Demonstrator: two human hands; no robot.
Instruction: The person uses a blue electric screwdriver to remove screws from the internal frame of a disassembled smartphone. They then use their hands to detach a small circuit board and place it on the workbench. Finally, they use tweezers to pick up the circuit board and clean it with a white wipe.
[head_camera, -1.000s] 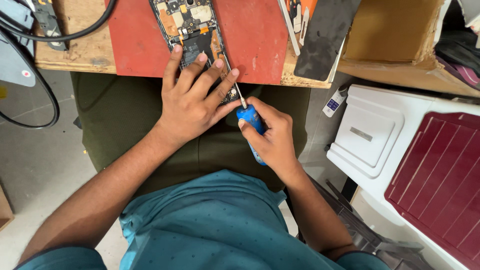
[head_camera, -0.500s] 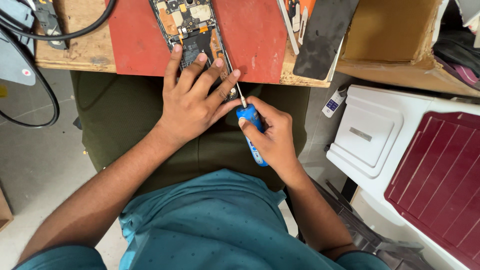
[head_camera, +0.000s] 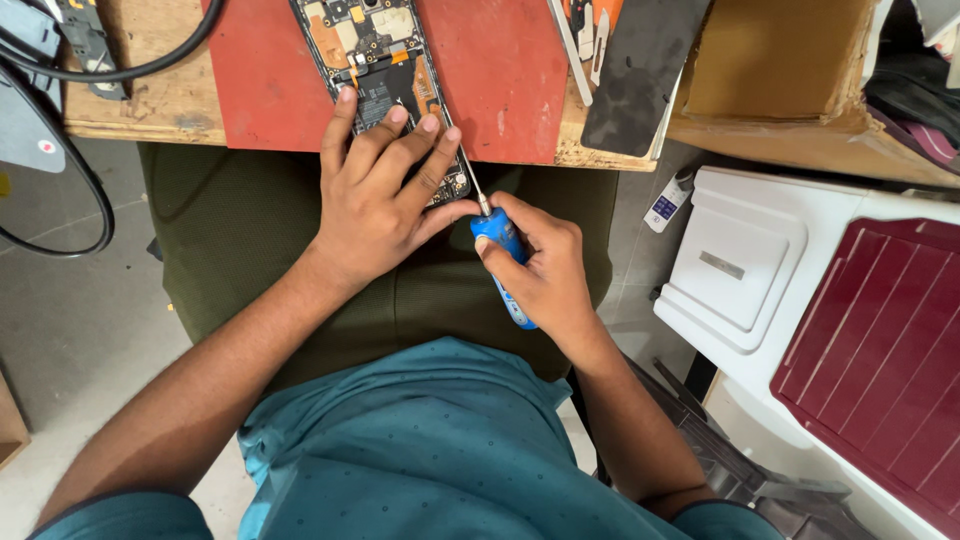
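An opened phone (head_camera: 375, 60) with its circuit board showing lies on a red mat (head_camera: 500, 70) at the front edge of a wooden bench. My left hand (head_camera: 375, 200) rests flat on the phone's lower end, fingers spread, pinning it down. My right hand (head_camera: 540, 265) grips a blue-handled screwdriver (head_camera: 503, 250). Its thin metal shaft slants up to the phone's lower right edge, beside my left thumb.
A black phone panel (head_camera: 640, 70) and thin tools (head_camera: 580, 40) lie right of the mat. A cardboard box (head_camera: 780, 70) sits further right. Black cables (head_camera: 90, 75) run at the left. A white and maroon plastic case (head_camera: 850, 320) stands on the floor to my right.
Both hands hold almost the same place. The screwdriver handle has shifted slightly in my right hand; the phone has not moved.
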